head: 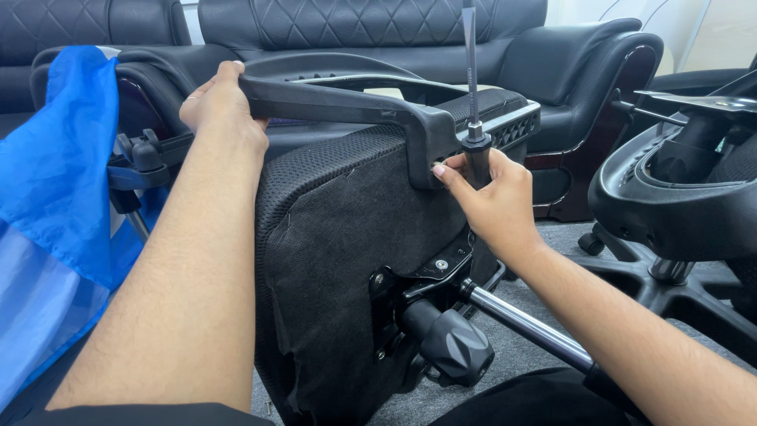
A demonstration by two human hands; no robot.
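Left hand (223,106) clamps the far end of black armrest (347,99), fingers wrapped over it. Right hand (493,197) grips screwdriver (471,95) upright, fingertips (440,170) touching the armrest bracket on the seat underside (347,229), possibly pinching a screw.

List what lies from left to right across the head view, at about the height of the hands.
Blue plastic sheet → left hand gripping the black armrest → upturned chair seat → right hand holding a screwdriver → second chair base.
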